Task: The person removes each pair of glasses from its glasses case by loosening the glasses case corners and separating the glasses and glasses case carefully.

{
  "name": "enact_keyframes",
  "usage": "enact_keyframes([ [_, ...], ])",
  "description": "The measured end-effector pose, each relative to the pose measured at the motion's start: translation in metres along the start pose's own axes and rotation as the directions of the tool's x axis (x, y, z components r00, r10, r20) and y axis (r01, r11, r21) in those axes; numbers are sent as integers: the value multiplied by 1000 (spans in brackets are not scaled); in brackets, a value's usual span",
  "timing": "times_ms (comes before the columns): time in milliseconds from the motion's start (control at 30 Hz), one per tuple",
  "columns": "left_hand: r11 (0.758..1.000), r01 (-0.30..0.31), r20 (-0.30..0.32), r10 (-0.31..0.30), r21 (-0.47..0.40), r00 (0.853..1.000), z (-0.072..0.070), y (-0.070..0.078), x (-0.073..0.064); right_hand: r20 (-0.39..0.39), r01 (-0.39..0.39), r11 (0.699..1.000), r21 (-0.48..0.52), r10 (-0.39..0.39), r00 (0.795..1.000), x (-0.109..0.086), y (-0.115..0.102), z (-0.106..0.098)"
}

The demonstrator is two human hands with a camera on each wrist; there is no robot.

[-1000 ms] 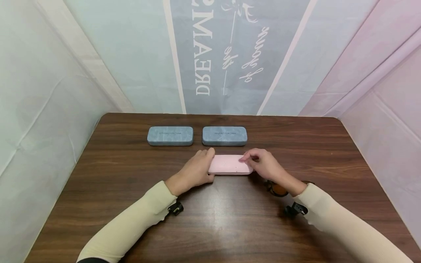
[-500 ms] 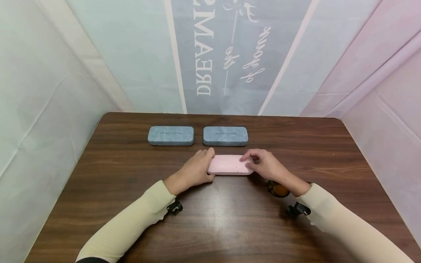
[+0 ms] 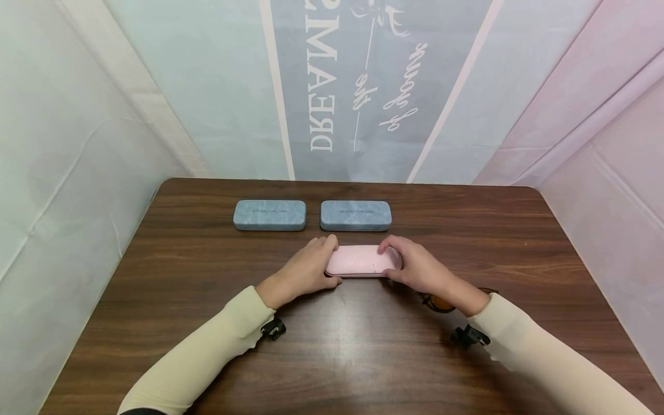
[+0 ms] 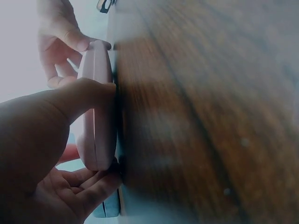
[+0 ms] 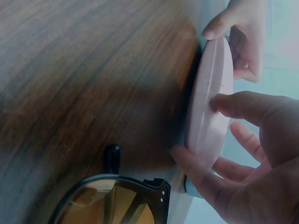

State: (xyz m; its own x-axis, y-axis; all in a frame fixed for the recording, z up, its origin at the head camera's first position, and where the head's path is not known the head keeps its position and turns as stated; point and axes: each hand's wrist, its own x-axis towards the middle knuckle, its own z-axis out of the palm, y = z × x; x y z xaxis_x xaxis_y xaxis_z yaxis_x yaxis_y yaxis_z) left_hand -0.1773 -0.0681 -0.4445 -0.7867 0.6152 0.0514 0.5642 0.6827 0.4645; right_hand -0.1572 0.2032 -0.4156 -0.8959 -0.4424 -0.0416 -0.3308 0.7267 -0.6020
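A closed pink glasses case (image 3: 359, 260) lies on the table with its long seam facing the person. My left hand (image 3: 305, 266) grips its left end, thumb on the near side and fingers round the far side. At the other end my right hand (image 3: 415, 264) holds the case, its thumb (image 5: 229, 105) pressed near the seam and its other fingers round the end. In the right wrist view, sunglasses (image 5: 114, 198) with amber lenses lie close by this hand; in the head view the right wrist partly covers them.
Two blue glasses cases stand side by side behind the pink one, a left one (image 3: 270, 215) and a right one (image 3: 355, 215). The brown wooden table (image 3: 332, 346) ends at a printed cloth backdrop (image 3: 353, 115).
The right thumb has moved from the top of the pink case down to its near edge, and the right hand has shifted slightly left. The left hand keeps its grip.
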Motion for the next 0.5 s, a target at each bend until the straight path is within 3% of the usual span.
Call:
enact_keyframes([
  [500, 1000, 15, 13, -15, -17, 1000, -3, 0, 1, -30, 32, 989, -141, -37, 999, -1, -7, 7],
])
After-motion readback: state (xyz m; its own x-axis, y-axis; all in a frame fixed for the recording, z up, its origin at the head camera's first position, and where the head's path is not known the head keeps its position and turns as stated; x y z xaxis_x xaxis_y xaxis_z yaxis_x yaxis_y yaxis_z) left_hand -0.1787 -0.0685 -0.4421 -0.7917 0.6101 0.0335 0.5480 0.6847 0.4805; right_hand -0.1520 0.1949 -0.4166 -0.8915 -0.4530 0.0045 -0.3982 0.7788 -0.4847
